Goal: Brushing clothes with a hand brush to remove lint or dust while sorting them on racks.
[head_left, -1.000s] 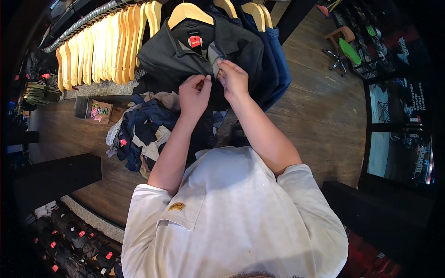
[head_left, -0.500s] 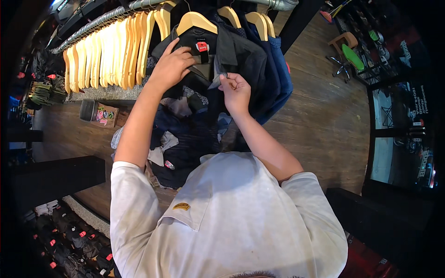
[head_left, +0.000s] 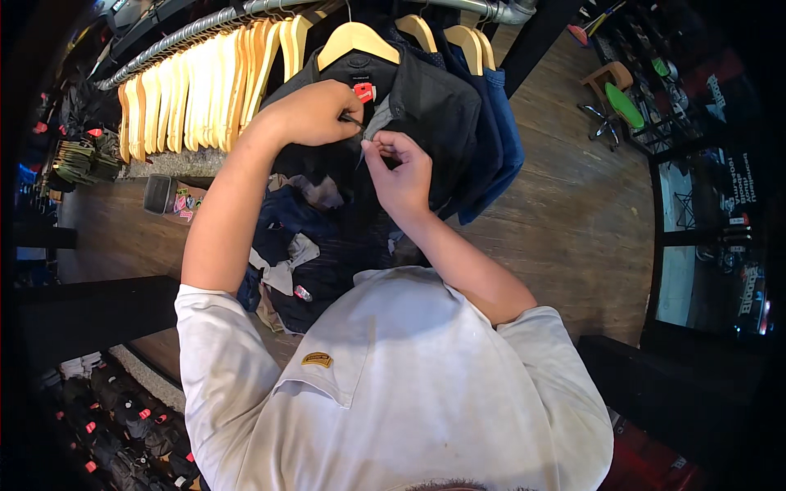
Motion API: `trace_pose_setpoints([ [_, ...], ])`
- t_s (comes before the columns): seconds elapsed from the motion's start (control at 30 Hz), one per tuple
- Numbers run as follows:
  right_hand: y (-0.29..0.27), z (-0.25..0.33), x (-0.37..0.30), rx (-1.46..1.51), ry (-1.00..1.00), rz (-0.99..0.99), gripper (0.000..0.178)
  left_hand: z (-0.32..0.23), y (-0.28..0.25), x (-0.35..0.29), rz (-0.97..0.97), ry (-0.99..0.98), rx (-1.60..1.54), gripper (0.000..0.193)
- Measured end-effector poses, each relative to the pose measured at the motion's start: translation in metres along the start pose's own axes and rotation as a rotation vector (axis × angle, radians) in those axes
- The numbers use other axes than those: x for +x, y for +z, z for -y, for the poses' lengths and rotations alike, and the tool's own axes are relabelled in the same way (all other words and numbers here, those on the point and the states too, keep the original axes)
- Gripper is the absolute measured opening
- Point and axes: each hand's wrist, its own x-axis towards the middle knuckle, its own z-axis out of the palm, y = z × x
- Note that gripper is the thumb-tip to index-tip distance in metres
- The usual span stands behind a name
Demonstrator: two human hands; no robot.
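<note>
A dark grey collared shirt hangs in front of me on a pale wooden hanger. Inside its collar shows a red tag. My left hand is bent over the shirt's left front, its fingers closed on the dark front edge. Close beside it, my right hand pinches the other front edge, where the lighter grey inner side of the cloth is turned out. Both sets of fingertips nearly meet below the collar. Whether a button lies between them I cannot make out.
Many bare wooden hangers crowd the metal rail at the left. Blue denim garments hang right of the shirt. Below lies a heap of clothes. A dark bin stands at left, a green-seated chair at far right.
My left hand has moved right and down from the collar to the shirt's front edge, fingers now closed. My right hand has shifted slightly left, bringing the two fronts together.
</note>
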Motion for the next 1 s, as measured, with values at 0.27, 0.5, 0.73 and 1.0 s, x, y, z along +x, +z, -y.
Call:
trace_pose_setpoints([
  [0.27,0.001,0.001,0.002,0.142,0.215,-0.085,0.01,0.003,0.013,0.0,-0.042,0.068,-0.172,0.017],
  [0.5,-0.002,0.01,0.002,0.225,0.286,-0.043,0.01,0.002,0.018,-0.006,-0.098,0.081,-0.183,0.015],
  [0.73,-0.002,0.014,0.005,0.242,0.264,-0.015,0.014,-0.003,0.021,-0.006,-0.127,0.04,-0.15,0.017],
  [1.0,0.005,0.001,0.018,0.196,0.152,-0.077,0.016,-0.007,0.017,0.006,-0.094,-0.078,-0.109,0.022],
])
